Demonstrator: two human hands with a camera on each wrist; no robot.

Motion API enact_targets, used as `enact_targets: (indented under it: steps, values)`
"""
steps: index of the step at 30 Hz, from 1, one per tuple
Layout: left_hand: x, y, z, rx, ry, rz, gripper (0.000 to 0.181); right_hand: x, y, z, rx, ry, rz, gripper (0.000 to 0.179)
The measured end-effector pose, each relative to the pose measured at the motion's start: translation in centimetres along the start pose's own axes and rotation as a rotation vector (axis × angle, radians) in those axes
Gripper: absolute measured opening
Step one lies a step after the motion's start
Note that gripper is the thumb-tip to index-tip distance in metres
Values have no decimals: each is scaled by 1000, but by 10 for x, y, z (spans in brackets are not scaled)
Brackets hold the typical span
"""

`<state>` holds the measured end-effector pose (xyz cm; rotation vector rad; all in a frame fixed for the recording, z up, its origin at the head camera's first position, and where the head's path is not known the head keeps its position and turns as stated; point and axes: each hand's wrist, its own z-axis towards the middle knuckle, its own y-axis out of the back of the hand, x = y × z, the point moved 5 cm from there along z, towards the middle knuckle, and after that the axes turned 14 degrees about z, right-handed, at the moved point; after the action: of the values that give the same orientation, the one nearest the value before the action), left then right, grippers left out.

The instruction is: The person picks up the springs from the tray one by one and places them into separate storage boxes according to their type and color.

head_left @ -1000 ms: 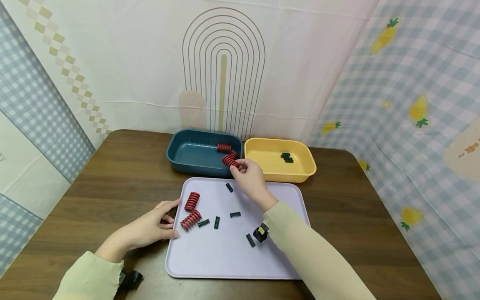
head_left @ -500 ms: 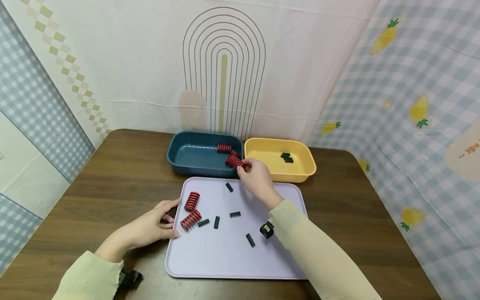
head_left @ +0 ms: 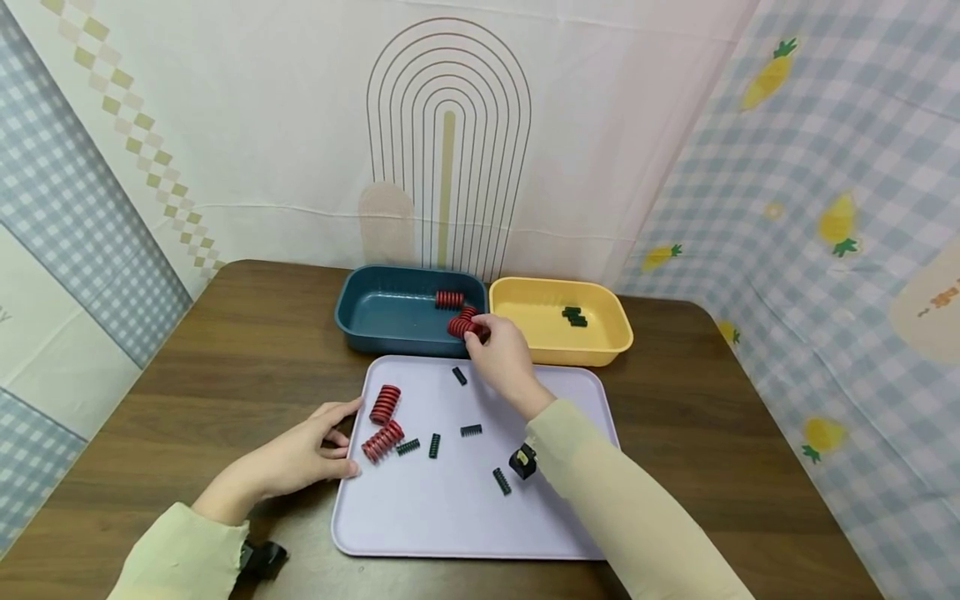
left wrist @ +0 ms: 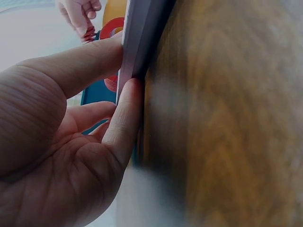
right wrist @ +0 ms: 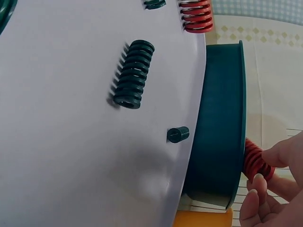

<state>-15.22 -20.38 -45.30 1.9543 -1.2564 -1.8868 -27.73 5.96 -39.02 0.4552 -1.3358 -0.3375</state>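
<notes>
Pinching a red spring (right wrist: 255,158) between thumb and fingers, your right hand (head_left: 504,357) reaches past the far edge of the lavender tray (head_left: 450,525), to the blue bin (head_left: 375,315) that stands just behind it. Your hand partly hides that spring in the head view. Your left hand (head_left: 303,446) rests at the tray's left edge, thumb and fingertips touching the rim, the fingers loosely spread rather than clenched.

On the tray, two large red springs (head_left: 385,404) lie near its left side, close to your left fingertips. Five small green springs (head_left: 435,446) are scattered from its far edge to right of its middle, one of them just beside the nearer red one. Beyond the tray, you have a loose red spring (head_left: 449,299) in the blue bin. Behind the tray's right half, the yellow bin (head_left: 540,333) holds a cluster of green springs (head_left: 574,317).
</notes>
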Motion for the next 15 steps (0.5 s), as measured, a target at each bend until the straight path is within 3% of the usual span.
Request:
enact_targets:
  steps: [15]
  values:
    - [2,-2,1,-9,-22,3,93,-9,9,-10,36,-11,69,42]
